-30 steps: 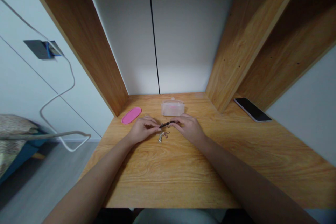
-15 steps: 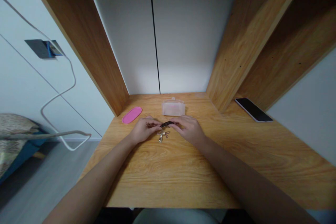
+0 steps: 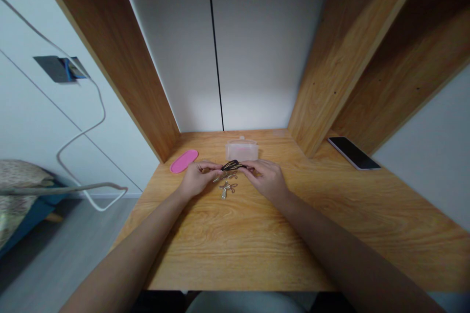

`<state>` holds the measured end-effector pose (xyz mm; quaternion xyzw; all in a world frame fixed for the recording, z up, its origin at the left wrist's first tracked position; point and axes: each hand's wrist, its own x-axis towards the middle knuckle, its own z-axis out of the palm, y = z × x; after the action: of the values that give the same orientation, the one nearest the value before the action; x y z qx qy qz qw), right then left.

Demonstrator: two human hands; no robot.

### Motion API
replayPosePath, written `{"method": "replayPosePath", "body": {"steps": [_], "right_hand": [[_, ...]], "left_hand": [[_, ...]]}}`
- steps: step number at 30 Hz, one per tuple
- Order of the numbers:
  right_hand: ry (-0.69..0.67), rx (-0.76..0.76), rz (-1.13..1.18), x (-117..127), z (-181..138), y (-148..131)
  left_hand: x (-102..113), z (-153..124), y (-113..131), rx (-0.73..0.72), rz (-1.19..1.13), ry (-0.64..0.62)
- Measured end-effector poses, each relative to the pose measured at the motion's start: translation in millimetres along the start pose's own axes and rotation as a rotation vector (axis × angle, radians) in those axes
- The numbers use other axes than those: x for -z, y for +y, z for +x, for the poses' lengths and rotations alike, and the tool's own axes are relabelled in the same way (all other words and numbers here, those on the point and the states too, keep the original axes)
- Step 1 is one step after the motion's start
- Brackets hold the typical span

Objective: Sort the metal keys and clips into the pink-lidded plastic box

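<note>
Black hair clips are stretched between my two hands, just above the desk. My left hand pinches their left end between thumb and fingers. At the other end, my right hand grips them the same way. Below them on the desk lies a small shiny bow-shaped piece, silvery with a loop to the right. More small metallic pieces lie just under the black clips, partly hidden by them and my fingers.
A clear plastic box stands behind my hands. To its left is a pink oval lid or tray. A phone lies at the right by the wooden divider. A white cable hangs at the left.
The black clips have risen slightly and spread, showing more of their outline. Small metallic pieces beneath them are now visible. My hands have shifted a little away from me.
</note>
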<state>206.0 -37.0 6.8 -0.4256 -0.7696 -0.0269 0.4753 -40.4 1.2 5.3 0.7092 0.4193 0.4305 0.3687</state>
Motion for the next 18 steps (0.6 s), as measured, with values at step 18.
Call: {"method": "replayPosePath", "body": {"steps": [18], "right_hand": [[0.012, 0.098, 0.017, -2.1, -0.3, 1.5]], "left_hand": [[-6.0, -1.9, 0.3, 0.079, -0.021, -0.024]]}}
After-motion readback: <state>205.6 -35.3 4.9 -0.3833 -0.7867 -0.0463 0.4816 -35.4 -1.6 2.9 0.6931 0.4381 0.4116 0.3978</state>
